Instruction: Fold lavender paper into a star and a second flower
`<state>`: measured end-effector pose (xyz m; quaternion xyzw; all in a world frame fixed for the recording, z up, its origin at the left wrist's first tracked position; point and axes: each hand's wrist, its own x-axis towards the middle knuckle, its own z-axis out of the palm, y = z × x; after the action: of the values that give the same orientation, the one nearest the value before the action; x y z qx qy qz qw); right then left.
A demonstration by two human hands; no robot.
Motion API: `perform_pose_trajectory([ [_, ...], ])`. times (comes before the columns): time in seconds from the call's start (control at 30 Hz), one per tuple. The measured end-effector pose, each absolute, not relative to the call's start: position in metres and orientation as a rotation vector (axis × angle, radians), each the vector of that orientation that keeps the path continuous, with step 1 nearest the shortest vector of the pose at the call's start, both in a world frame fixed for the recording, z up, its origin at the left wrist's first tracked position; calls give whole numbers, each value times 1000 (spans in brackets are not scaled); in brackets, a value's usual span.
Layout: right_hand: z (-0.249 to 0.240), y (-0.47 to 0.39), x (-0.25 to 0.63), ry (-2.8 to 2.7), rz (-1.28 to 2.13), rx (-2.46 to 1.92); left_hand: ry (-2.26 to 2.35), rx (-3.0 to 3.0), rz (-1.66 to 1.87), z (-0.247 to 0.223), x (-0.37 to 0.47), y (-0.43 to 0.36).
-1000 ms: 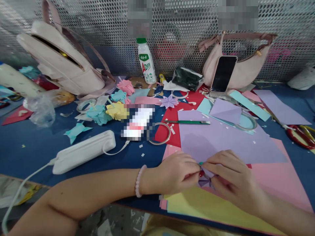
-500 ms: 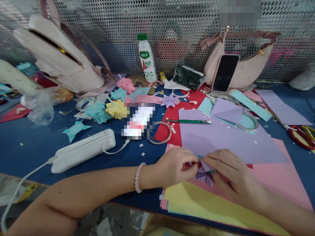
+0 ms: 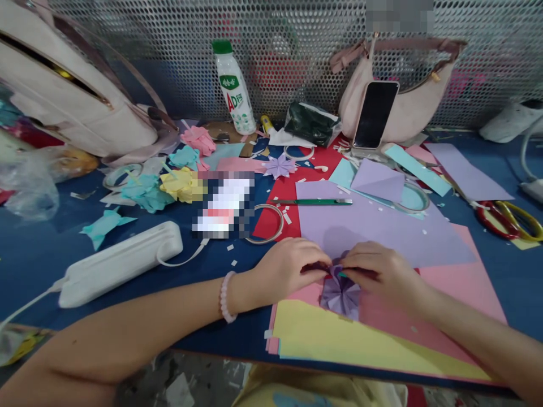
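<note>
A purple folded paper flower [image 3: 340, 297] with pleated, pointed petals is held just over the stacked paper sheets. My left hand [image 3: 292, 270], with a pink bead bracelet at its wrist, pinches the flower's upper edge from the left. From the right, my right hand [image 3: 382, 271] grips the same edge between thumb and fingers. Both sets of fingertips nearly meet at a small curled petal. Beneath the hands lie a pink sheet [image 3: 458, 288], a yellow sheet [image 3: 322, 333] and a large purple sheet [image 3: 382, 232].
A green craft knife [image 3: 322, 202] lies on the purple sheet. Tape rings, a lit phone [image 3: 223, 206] and a white power strip [image 3: 121, 263] are to the left. Finished paper flowers [image 3: 146, 192], a bottle [image 3: 235, 87] and bags stand behind. Red-handled scissors [image 3: 496, 220] rest at right.
The raised purple petal between my fingers is now curled inward, and more of the flower shows below. Both hands have drawn slightly closer together. The whole view has shifted a little.
</note>
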<state>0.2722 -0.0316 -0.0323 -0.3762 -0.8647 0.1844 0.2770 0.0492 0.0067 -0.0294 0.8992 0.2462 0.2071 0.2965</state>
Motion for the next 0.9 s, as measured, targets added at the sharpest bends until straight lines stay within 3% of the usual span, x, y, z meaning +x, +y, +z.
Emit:
perform_pose_trajectory([
  [0.9, -33, -29, 269, -2332, 514, -864, 600, 2574, 588, -34, 49, 1],
])
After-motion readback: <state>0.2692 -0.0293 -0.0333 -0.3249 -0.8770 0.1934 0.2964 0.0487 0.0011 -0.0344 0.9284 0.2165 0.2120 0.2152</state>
